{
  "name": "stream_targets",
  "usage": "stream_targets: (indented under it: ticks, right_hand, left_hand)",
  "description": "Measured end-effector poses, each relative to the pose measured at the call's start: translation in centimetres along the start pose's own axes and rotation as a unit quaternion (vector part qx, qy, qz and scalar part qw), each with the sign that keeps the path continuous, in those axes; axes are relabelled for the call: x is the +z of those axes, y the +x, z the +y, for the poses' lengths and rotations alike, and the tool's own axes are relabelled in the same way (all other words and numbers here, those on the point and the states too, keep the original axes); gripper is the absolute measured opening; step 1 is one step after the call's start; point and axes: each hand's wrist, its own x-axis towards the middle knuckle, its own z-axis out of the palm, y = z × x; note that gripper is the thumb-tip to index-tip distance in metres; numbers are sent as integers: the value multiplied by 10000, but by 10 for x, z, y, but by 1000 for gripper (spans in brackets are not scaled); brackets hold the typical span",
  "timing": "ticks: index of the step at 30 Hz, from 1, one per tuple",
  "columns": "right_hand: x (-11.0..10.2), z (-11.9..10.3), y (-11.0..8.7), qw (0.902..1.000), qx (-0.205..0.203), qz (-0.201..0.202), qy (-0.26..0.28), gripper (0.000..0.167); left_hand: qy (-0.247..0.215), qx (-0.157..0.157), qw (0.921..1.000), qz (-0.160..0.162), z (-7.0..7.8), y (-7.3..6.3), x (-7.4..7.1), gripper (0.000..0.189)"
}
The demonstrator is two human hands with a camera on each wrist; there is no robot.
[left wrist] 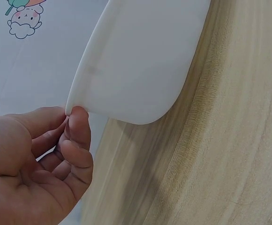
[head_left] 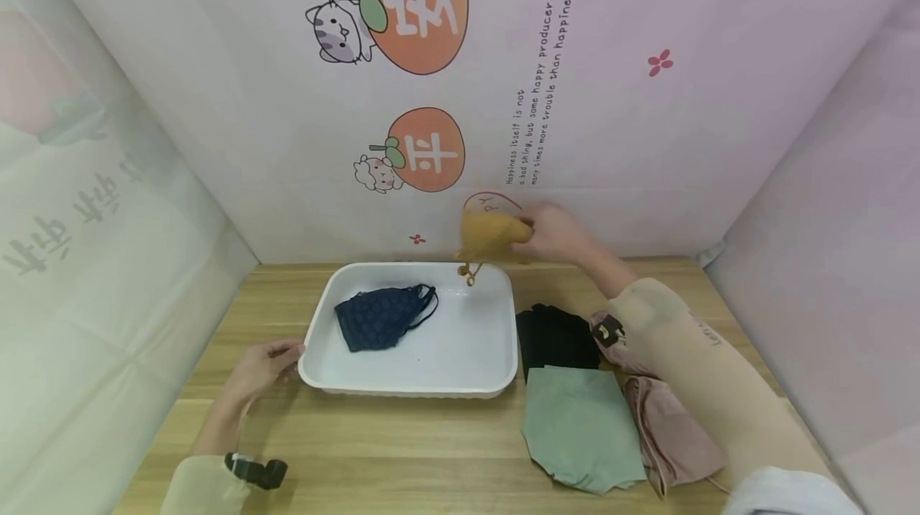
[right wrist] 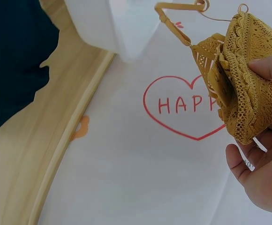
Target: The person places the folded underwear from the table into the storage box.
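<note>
In the head view a white plastic tray point(head_left: 460, 355) stands on the wooden table, and a folded navy bra point(head_left: 377, 319) with thin straps lies at its left. My left hand point(head_left: 259, 367) pinches the tray's left rim between thumb and forefinger, as the left wrist view shows at the tray corner point(left wrist: 140, 70). Above the tray's back right corner, my right hand point(head_left: 557, 234) holds a folded mustard-yellow lace bra point(head_left: 492, 234). In the right wrist view, the thumb presses on the lace cup point(right wrist: 251, 75), a hook strip shows, and a strap dangles.
Right of the tray lie a folded black cloth point(head_left: 557, 339), a sage-green cloth point(head_left: 582, 427) and a dusty-pink cloth point(head_left: 672, 431). Another pink piece is partly hidden under my right forearm. A printed white curtain point(head_left: 596, 124) rises behind the table, with more curtain on both sides.
</note>
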Motion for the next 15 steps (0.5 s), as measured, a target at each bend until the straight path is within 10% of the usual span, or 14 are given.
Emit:
stream_targets:
  ticks: [15]
  right_hand:
    - [19,-19,9,9993,-134,-168,317,30]
  left_hand:
    - [-65,19,10000,-47,-1,-1,-1,51]
